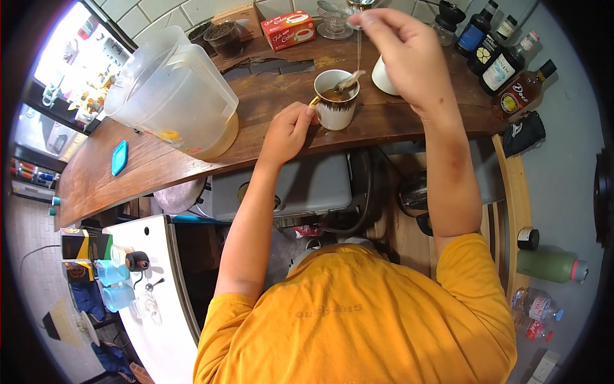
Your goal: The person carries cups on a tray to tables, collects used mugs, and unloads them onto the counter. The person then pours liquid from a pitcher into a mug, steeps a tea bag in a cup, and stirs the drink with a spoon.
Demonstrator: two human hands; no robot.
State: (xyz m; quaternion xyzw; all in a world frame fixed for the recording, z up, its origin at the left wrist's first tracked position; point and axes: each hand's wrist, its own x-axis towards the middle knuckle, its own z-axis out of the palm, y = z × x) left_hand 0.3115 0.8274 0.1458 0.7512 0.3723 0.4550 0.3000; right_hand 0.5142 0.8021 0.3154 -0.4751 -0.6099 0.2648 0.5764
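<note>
A white mug (336, 119) with a gold handle and dark gilded streaks stands on the wooden counter, brownish liquid inside. The fingers of my left hand (286, 133) are closed on its handle. Above and to the right, my right hand (412, 61) pinches the upper end of a thin string (359, 52). From that string hangs a tea bag (350, 80) at the mug's opening, near the right rim. A dark part beside the bag is too small to make out. Behind my right hand, a second white cup (382, 78) is partly hidden.
A large plastic jug (198, 96) stands on the left, near a blue lid (119, 158). At the back are a red tea box (288, 31) and glassware (334, 27). Several bottles (504, 72) line the right end. The counter's front edge (256, 159) runs below my hands.
</note>
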